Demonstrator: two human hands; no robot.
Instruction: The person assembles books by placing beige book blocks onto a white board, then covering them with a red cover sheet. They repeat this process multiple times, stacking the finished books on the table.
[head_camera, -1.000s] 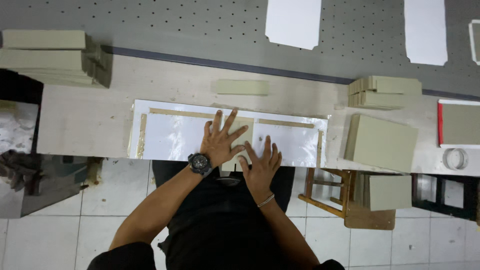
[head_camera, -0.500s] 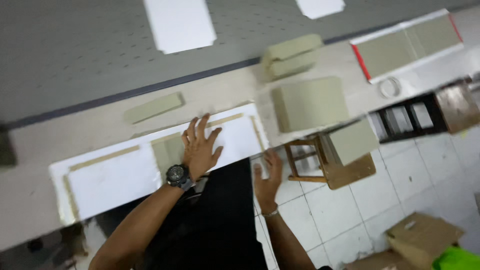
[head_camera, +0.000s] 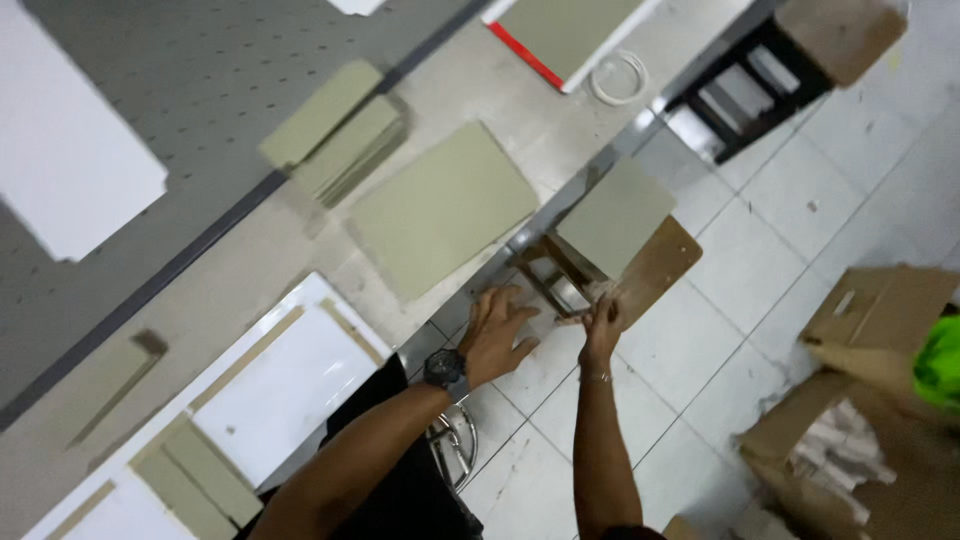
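Note:
My left hand (head_camera: 497, 333), with a black watch on its wrist, hovers with fingers spread just past the table's edge (head_camera: 400, 300), beside a wooden stool (head_camera: 655, 270). My right hand (head_camera: 603, 318), a thin bracelet on its wrist, has its fingers curled at the stool's near edge. A square grey-green board (head_camera: 615, 215) lies on the stool seat just beyond that hand. Whether the right hand grips anything is unclear. On the table to the left lies a white sheet (head_camera: 285, 375) with grey-green strips laid on it.
A large grey-green board (head_camera: 440, 205) and a stack of narrow boards (head_camera: 335, 130) lie on the table. Farther off are a red-edged sheet (head_camera: 525, 50) and a tape roll (head_camera: 620, 75). Open cardboard boxes (head_camera: 880, 400) stand on the tiled floor at right.
Both hands have left the white sheet and moved right, off the table toward the wooden stool. My view has swung to the right and tilted.

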